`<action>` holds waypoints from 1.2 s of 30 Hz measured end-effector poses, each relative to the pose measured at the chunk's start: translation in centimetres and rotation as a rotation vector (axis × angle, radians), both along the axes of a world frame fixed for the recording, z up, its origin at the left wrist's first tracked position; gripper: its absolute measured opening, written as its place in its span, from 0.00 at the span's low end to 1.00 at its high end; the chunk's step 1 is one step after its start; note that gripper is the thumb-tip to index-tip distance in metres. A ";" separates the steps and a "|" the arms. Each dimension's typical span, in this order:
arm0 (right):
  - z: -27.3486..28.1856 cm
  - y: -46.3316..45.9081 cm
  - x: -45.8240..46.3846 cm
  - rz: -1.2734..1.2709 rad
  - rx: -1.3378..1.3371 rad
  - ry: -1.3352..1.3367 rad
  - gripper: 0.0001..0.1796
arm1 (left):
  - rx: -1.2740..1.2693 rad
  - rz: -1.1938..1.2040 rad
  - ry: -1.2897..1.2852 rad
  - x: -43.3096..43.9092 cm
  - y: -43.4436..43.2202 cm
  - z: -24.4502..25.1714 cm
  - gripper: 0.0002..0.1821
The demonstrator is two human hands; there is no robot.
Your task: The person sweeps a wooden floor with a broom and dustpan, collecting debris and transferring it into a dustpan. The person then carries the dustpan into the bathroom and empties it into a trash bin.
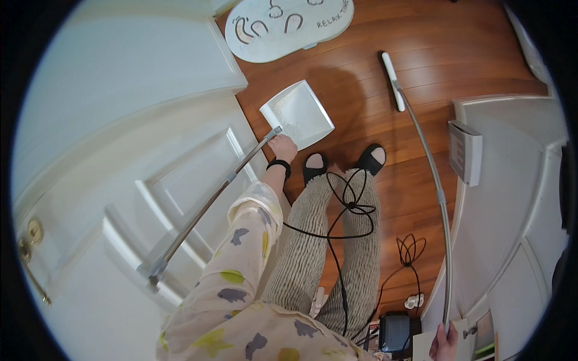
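Observation:
My left hand (283, 148), below a dark wristband, is closed at the rear edge of a white long-handled dustpan (311, 110); its fingertips are partly hidden. From that edge the dustpan's metal handle (205, 203) slants down to the left, in front of a white door. Fine debris seems to lie in the pan, near its comb-like teeth. At the lower right, my right hand (445, 345) grips the end of a long metal broom pole (440, 194). The white broom head (392, 76) with dark bristles is on the wood floor, to the right of the dustpan.
A white panelled door (180, 189) stands close on the left. An oval mat (289, 27) lies ahead. Black cables (350, 205) hang in loops before my legs and near a white plug (413, 301). A white box (465, 153) is on the right wall. My feet wear black slippers (372, 158).

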State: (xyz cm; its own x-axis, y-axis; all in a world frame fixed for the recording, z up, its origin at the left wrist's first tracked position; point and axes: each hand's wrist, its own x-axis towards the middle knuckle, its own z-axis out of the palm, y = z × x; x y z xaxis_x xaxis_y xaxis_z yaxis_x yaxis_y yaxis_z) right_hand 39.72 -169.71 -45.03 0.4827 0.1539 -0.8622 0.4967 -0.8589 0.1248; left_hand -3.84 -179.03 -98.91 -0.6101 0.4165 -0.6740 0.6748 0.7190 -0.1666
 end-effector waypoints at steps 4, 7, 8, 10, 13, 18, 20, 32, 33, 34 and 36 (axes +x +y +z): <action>-1.9 -0.1 -0.9 -0.048 -0.074 0.089 0.11 | 0.168 1.037 -0.273 -0.6 -0.6 -5.9 0.36; -3.4 0.2 -2.1 -0.063 -0.067 0.049 0.10 | 0.145 1.259 -0.119 1.0 -2.6 -8.2 0.44; -3.8 0.4 -2.5 -0.073 -0.070 0.047 0.10 | 0.154 1.270 -0.226 1.1 -3.6 -8.3 0.49; -4.5 0.7 -3.1 -0.093 -0.084 0.006 0.11 | 0.320 1.205 -0.239 1.8 -5.0 -9.1 0.50; -5.0 1.1 -3.7 -0.114 -0.095 -0.006 0.13 | 0.552 1.120 -0.298 1.6 -6.0 -10.6 0.51; -5.3 1.1 -3.5 -0.103 -0.082 -0.033 0.14 | 0.509 1.084 -0.271 0.6 -5.6 -12.8 0.48; -5.4 0.9 -3.1 -0.105 -0.083 -0.013 0.14 | 0.476 1.021 -0.265 0.2 -5.4 -12.9 0.49; -6.5 0.4 -2.5 -0.067 -0.094 0.086 0.10 | 0.397 0.991 -0.301 -1.1 -5.4 -12.4 0.55; -6.7 0.5 -2.7 -0.069 -0.097 0.086 0.09 | 0.323 0.985 -0.257 -0.7 -5.1 -11.8 0.54; -6.8 0.6 -2.9 -0.069 -0.100 0.086 0.09 | 0.239 0.818 -0.249 -0.7 -4.9 -11.0 0.48; -6.9 0.9 -3.5 -0.049 -0.073 0.085 0.08 | 0.011 0.506 -0.260 -0.7 -4.7 -8.2 0.37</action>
